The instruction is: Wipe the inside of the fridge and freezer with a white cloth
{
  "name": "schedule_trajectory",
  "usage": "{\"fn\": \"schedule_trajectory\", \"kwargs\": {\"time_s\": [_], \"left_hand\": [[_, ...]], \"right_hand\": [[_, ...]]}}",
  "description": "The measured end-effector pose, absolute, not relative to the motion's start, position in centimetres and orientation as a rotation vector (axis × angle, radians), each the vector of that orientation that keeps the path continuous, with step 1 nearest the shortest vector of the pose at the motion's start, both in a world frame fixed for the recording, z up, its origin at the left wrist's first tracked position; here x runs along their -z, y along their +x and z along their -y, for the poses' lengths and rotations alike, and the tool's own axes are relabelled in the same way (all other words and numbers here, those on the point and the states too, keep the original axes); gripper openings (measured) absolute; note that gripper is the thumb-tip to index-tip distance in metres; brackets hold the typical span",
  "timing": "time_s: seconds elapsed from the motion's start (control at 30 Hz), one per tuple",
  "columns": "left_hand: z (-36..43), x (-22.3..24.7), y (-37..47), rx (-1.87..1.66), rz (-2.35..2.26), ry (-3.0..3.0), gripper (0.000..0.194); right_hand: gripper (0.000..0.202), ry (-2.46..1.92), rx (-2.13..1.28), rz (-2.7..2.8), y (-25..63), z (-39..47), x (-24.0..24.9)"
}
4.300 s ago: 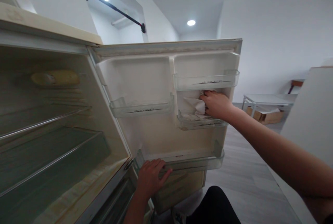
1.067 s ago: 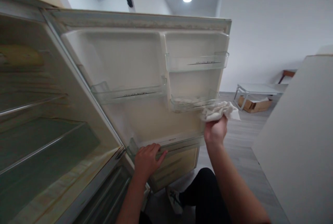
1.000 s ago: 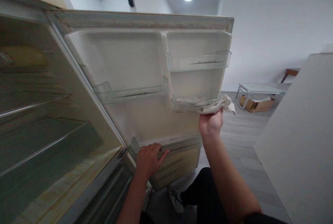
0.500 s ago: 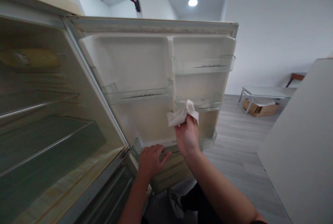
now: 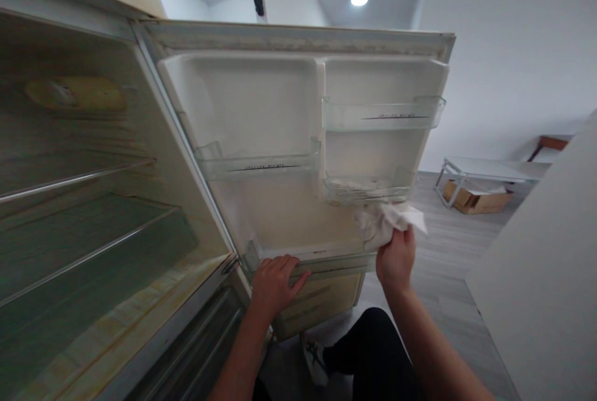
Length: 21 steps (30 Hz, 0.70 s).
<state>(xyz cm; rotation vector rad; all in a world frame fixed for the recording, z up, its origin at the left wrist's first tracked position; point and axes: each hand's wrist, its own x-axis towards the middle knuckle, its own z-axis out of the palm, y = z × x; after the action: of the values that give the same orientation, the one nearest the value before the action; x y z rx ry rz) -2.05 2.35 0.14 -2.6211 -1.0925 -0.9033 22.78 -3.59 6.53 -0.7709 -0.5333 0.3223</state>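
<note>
A fridge door (image 5: 280, 214) stands wide open, its white inner side facing me and fitted with clear plastic shelves. My right hand (image 5: 396, 258) grips a crumpled white cloth (image 5: 377, 227) near the door's right edge. The cloth is just below the middle right door shelf (image 5: 368, 193); whether it touches the door there, I cannot tell. At the lower left, my left hand (image 5: 276, 286) has its fingers curled over the rim of the bottom door shelf (image 5: 336, 266), thumb apart on the near side. Part of that rim is hidden under the hand.
To the left is the fridge interior with glass shelves (image 5: 93, 252) and a yellowish lamp cover (image 5: 77, 93). A lower compartment (image 5: 205, 339) sits beneath it. Right of the door are a low white table (image 5: 489, 168), a cardboard box (image 5: 480, 202) and a white panel (image 5: 536, 264).
My right hand has moved right with the cloth, from the door's middle to its right edge. The left hand stays on the bottom shelf. The view has shifted slightly.
</note>
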Motion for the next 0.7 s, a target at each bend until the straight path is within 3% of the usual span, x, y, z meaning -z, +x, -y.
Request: {"fn": "schedule_trajectory", "kwargs": {"time_s": [0.13,0.23,0.4,0.47,0.6,0.7], "left_hand": [[0.8,0.1,-1.7,1.359,0.994,-2.866,0.055],[3.7,0.3,-1.5,1.565,0.884,-3.060,0.071],[5.6,0.4,-3.7,1.828,1.268,-2.966,0.035],[5.8,0.3,-4.9,1.990,1.367,-2.936,0.041],[6.4,0.0,-6.0,2.337,1.491,-3.097,0.072],[6.4,-0.1,-5.9,2.318,1.525,-3.378,0.061]], "right_hand": [[0.030,-1.025,-0.532,0.857,18.3,6.0,-0.7],[0.037,-0.947,-0.589,1.138,15.4,7.6,0.6],[0.021,-0.897,-0.779,1.326,13.9,8.9,-0.7],[0.018,-0.875,-0.823,1.390,14.0,9.2,-1.1],[0.016,-0.846,-0.780,1.534,14.3,9.9,-1.7],[0.015,-0.844,-0.794,1.614,14.4,10.2,-1.8]]}}
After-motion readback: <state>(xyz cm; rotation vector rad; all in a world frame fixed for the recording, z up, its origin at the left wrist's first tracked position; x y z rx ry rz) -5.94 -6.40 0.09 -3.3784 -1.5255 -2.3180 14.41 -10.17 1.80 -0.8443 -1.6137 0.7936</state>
